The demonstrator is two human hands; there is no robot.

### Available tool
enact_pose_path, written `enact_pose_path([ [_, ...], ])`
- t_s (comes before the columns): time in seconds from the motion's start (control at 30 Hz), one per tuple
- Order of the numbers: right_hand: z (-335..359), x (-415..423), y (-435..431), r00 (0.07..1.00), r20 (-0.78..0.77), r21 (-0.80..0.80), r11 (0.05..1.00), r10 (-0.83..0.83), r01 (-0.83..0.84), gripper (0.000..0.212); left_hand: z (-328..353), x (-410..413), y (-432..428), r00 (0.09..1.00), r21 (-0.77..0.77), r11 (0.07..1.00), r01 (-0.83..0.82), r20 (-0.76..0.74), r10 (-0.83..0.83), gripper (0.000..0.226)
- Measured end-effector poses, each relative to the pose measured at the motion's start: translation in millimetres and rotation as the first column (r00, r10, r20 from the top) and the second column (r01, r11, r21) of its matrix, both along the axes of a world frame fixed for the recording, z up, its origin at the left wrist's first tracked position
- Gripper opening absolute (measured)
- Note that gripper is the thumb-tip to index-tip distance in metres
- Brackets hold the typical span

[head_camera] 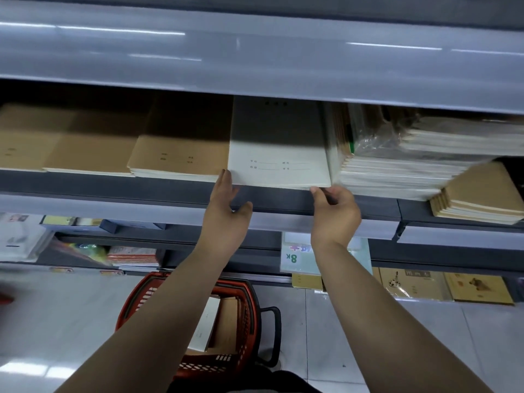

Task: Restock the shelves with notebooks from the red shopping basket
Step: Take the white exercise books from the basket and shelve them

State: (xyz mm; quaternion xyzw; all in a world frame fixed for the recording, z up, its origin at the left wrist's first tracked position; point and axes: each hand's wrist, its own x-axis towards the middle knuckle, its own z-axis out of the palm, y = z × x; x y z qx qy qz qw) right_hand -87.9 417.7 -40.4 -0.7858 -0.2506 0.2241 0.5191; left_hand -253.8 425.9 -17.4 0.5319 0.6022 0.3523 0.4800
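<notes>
A pale white notebook [279, 154] lies flat on the middle shelf [141, 184], between a brown notebook stack [181, 154] and a tall wrapped stack [397, 165]. My left hand [228, 202] touches its front left corner with fingers spread. My right hand [333, 207] pinches its front right corner between thumb and fingers. On the floor below, between my forearms, stands the red shopping basket [130, 304] with white and brown notebooks [224, 321] inside.
The shelf above [255, 52] overhangs closely. More brown notebooks [68, 146] fill the left of the shelf, and a low brown stack [479, 194] sits at the right. Lower shelves hold paper pads and boxed sets [442, 285]. Grey tile floor surrounds the basket.
</notes>
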Motion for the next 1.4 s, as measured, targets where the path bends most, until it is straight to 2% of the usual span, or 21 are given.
enact_pose_path([
  [0.13, -2, 1, 3, 0.999, 0.037, -0.041, 0.999, 0.017, -0.015, 0.011, 4, 6, 10, 0.998, -0.010, 1.000, -0.022, 0.058, 0.023, 0.069],
  [0.27, -2, 1, 8, 1.000, 0.026, -0.094, 0.996, -0.004, 0.007, 0.017, 15, 13, 12, 0.997, 0.029, 0.999, -0.039, 0.067, 0.037, 0.055],
  [0.47, -3, 2, 13, 0.999, 0.036, -0.158, 0.986, -0.039, 0.044, 0.024, 18, 26, 8, 0.990, 0.041, 0.998, -0.040, 0.140, 0.034, 0.055],
  [0.57, -3, 1, 13, 0.999, 0.036, -0.171, 0.984, -0.035, 0.040, 0.024, 15, 31, 12, 0.989, 0.032, 0.999, -0.005, 0.151, 0.000, 0.070],
  [0.73, -2, 1, 13, 0.999, 0.046, -0.179, 0.983, -0.021, 0.029, 0.024, 13, 30, 21, 0.980, -0.089, 0.996, 0.015, 0.201, 0.003, 0.094],
  [0.83, -1, 3, 10, 0.999, 0.042, -0.167, 0.986, 0.018, -0.010, 0.026, 16, 22, 17, 0.957, -0.125, 0.992, 0.012, 0.290, 0.025, 0.088],
  [0.93, 4, 5, 5, 0.996, -0.003, -0.134, 0.987, 0.088, -0.087, 0.027, 28, 6, 7, 0.919, -0.108, 0.994, 0.014, 0.393, 0.029, 0.079],
  [1.1, 17, 6, -8, 0.971, -0.108, -0.029, 0.976, 0.212, -0.217, 0.031, 51, -17, -7, 0.907, -0.066, 0.998, -0.018, 0.418, 0.044, 0.064],
  [1.27, 44, -25, -34, 0.941, -0.240, 0.112, 0.969, 0.241, -0.220, 0.020, 61, -34, -18, 0.909, -0.084, 0.996, -0.004, 0.415, 0.039, 0.057],
  [1.4, 70, -67, -52, 0.909, -0.266, 0.202, 0.941, 0.321, -0.273, 0.020, 65, -54, -30, 0.909, -0.076, 0.996, 0.053, 0.417, -0.017, 0.056],
])
